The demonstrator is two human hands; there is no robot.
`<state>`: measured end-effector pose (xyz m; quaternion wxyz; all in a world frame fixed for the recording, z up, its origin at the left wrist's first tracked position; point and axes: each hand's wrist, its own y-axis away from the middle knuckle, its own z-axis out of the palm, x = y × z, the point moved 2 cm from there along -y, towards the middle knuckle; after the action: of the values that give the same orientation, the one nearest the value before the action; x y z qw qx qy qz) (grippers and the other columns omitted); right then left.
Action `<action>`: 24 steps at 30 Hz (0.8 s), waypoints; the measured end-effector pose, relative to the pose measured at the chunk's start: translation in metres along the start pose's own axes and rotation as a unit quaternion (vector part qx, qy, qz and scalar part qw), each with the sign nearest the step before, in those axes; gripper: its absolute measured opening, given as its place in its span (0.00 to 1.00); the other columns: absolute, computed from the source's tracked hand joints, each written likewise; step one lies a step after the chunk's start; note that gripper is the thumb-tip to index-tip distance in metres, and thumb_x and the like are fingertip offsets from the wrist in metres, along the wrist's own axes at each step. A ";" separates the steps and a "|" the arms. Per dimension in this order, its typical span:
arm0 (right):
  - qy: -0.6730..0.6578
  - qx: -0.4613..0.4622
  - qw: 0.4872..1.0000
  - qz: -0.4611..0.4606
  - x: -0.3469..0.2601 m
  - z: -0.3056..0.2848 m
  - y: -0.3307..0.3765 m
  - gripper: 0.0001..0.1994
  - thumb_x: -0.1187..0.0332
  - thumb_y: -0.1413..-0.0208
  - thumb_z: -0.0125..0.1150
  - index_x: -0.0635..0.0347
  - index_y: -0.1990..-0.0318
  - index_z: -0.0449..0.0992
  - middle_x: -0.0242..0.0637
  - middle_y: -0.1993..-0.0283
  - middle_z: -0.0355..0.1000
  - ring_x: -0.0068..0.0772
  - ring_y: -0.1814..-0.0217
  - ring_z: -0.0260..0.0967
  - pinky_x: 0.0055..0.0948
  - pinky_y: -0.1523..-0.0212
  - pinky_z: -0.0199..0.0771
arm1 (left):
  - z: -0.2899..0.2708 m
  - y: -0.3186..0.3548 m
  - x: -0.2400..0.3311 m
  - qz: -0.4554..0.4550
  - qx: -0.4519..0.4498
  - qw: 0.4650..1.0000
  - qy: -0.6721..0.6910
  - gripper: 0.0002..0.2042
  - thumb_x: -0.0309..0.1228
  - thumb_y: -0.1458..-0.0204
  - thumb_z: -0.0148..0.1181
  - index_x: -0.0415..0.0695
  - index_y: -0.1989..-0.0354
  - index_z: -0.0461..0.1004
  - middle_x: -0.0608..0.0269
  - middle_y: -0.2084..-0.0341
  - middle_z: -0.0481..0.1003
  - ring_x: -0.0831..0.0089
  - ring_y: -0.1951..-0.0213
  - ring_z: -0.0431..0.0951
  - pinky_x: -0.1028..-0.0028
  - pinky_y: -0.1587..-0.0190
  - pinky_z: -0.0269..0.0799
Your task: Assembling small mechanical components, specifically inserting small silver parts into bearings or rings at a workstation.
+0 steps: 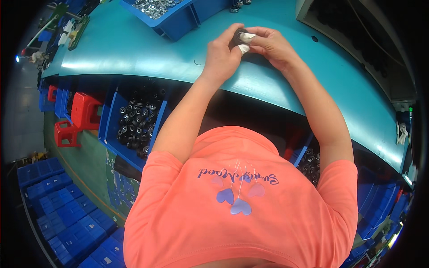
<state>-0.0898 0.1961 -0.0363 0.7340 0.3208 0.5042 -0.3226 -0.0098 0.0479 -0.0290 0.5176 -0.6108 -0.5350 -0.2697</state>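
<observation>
Over the teal tabletop [147,58], my two hands meet at a small dark round part that looks like a black wheel [236,37]. My left hand [221,56] is closed round its left side, with the thumb below. From the right, my right hand [273,46] pinches the same wheel, its fingertips against the face. White wrapping covers a thumb tip [244,48] and a fingertip or thumb [247,37] there. The fingers hide much of the wheel.
A blue bin [178,22] of shiny metal pieces stands at the far left of the table. Below the edge, a blue crate holds several black wheels [139,118]; more wheels [309,165] lie lower right. Red stools [85,109] and stacked blue crates [67,214] are at left.
</observation>
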 end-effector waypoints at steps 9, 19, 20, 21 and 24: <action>0.091 -0.006 0.996 -0.020 -0.008 0.004 0.003 0.20 0.67 0.46 0.64 0.70 0.48 0.76 0.40 0.54 0.76 0.29 0.55 0.76 0.26 0.49 0.77 | -0.005 0.000 0.000 -0.083 -0.037 0.988 0.122 0.24 0.22 0.47 0.63 0.41 0.40 0.70 0.62 0.59 0.78 0.79 0.65 0.78 0.79 0.69 0.76; 0.100 0.019 0.994 -0.028 -0.009 0.008 0.006 0.21 0.68 0.47 0.62 0.69 0.46 0.76 0.41 0.53 0.77 0.28 0.55 0.76 0.26 0.48 0.76 | -0.003 0.000 0.000 0.065 0.036 0.996 -0.055 0.22 0.21 0.50 0.64 0.46 0.44 0.75 0.64 0.66 0.80 0.79 0.65 0.78 0.78 0.65 0.76; 0.085 0.008 0.996 -0.027 -0.007 0.006 0.005 0.21 0.69 0.47 0.62 0.69 0.46 0.76 0.41 0.53 0.76 0.29 0.54 0.76 0.26 0.48 0.76 | -0.003 0.001 0.000 0.051 0.033 0.997 -0.049 0.22 0.21 0.50 0.64 0.45 0.43 0.75 0.64 0.65 0.80 0.79 0.65 0.78 0.78 0.65 0.75; 0.070 -0.003 0.997 -0.026 -0.006 0.004 0.005 0.21 0.70 0.47 0.62 0.70 0.46 0.76 0.41 0.52 0.76 0.29 0.53 0.76 0.26 0.47 0.76 | -0.003 0.001 0.002 0.037 0.031 0.998 -0.044 0.23 0.22 0.50 0.64 0.44 0.43 0.74 0.64 0.65 0.80 0.78 0.65 0.78 0.78 0.65 0.75; 0.057 -0.023 0.998 -0.023 -0.010 0.008 0.007 0.22 0.71 0.48 0.62 0.72 0.45 0.74 0.42 0.50 0.76 0.30 0.50 0.75 0.27 0.45 0.76 | -0.004 0.000 -0.004 0.009 0.029 1.000 -0.006 0.23 0.22 0.49 0.64 0.42 0.41 0.72 0.64 0.63 0.80 0.78 0.66 0.78 0.78 0.65 0.75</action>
<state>-0.0826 0.1949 -0.0234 0.7037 0.3100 0.5598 -0.3088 -0.0098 0.0429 -0.0317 0.5344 -0.6022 -0.5400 -0.2454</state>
